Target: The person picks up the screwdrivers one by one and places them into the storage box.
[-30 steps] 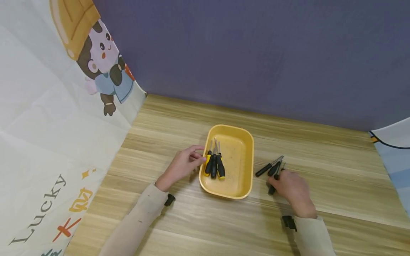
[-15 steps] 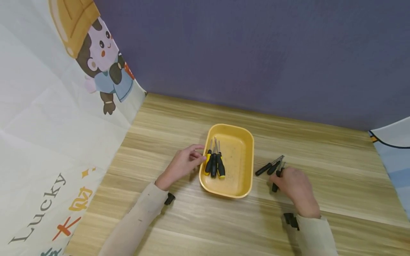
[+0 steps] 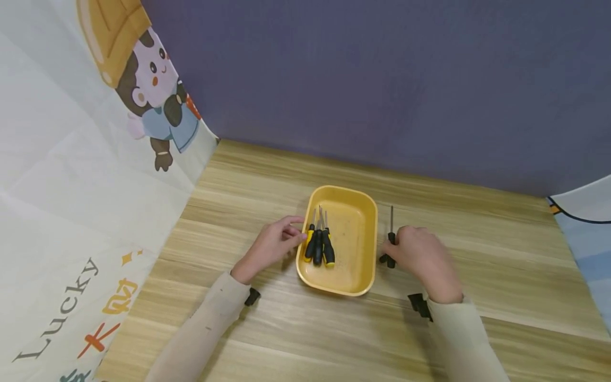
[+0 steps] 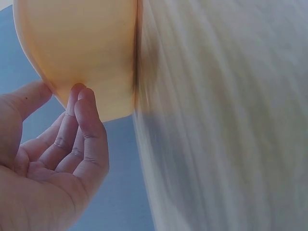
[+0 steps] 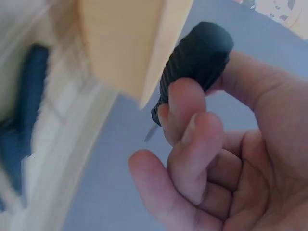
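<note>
My right hand (image 3: 422,257) pinches a screwdriver (image 5: 197,57) by its ribbed black handle, thumb on one side and fingertips on the other. Its thin metal shaft points away from me in the head view. The hand is just right of a yellow plastic tray (image 3: 353,289). At the tray's left rim, the thumb and fingertips of my left hand (image 3: 277,244) touch the side, with fingers loosely bent. Inside the tray, several screwdrivers (image 3: 318,249) with black or black-and-yellow handles lie side by side along the left wall, tips away from me.
Other black-handled screwdrivers (image 5: 31,91) lie on the wooden table (image 3: 286,339), blurred in the right wrist view and mostly hidden by the right hand in the head view. A dark blue panel (image 3: 363,95) stands behind the table, a printed white sheet (image 3: 57,175) at the left.
My right hand has lifted a screwdriver from the loose group and moved left and away from me, toward the tray. The left hand and the tray have stayed in place.
</note>
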A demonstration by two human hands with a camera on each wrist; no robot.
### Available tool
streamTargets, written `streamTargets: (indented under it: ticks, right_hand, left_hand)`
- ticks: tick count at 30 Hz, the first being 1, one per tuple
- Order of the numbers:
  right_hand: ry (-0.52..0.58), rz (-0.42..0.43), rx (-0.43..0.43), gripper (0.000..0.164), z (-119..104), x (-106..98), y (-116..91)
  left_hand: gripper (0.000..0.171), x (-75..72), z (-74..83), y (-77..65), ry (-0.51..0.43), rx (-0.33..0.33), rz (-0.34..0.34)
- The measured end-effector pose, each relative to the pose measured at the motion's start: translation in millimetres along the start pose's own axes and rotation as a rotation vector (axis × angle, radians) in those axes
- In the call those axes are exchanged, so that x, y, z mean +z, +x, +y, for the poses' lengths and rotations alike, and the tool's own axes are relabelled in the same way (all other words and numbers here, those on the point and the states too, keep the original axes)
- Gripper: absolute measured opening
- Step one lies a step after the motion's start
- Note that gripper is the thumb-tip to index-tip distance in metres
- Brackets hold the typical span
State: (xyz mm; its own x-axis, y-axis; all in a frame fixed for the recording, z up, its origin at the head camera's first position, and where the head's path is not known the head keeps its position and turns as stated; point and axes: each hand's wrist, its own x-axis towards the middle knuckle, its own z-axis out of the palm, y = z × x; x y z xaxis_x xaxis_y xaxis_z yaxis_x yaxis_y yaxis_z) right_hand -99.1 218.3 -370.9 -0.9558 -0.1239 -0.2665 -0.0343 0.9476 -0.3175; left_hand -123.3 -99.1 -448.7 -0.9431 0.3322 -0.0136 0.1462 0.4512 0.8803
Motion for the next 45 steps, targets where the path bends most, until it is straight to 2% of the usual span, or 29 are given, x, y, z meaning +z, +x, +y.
streamTargets:
  ticks: [9, 16, 23, 29, 39, 45]
  right_hand:
    - [-0.077, -0.052, -0.13, 0.044, -48.2, 2.9, 26.7]
    - [-0.061, -0.124, -0.222, 0.044, -80.4, 16.7, 48.1]
    - [-0.079, -0.226, -0.21, 0.038, -105.5, 35.3, 63.1]
    - [-0.123, -0.277, -0.191, 0.033, -114.9, 46.1, 69.2]
    - [-0.129, -0.237, -0.205, 0.033, -116.1, 51.1, 69.0]
    - [-0.134, -0.2, -0.222, 0.033, -113.0, 46.2, 64.6]
  left_hand:
    - [0.043, -1.2, 1.3, -0.6, 0.001, -0.01, -0.004]
    - [0.042, -1.6, 0.6, -0.3, -0.001, -0.006, -0.002]
    - [0.041, -2.0, -0.5, -0.2, -0.006, 0.009, -0.003]
    - [0.04, -1.9, -0.4, -0.6, -0.009, 0.014, -0.003]
    - [0.04, -0.5, -0.5, 0.0, -0.007, 0.003, -0.006]
    - [0.041, -0.3, -0.8, 0.2, -0.001, -0.001, -0.001]
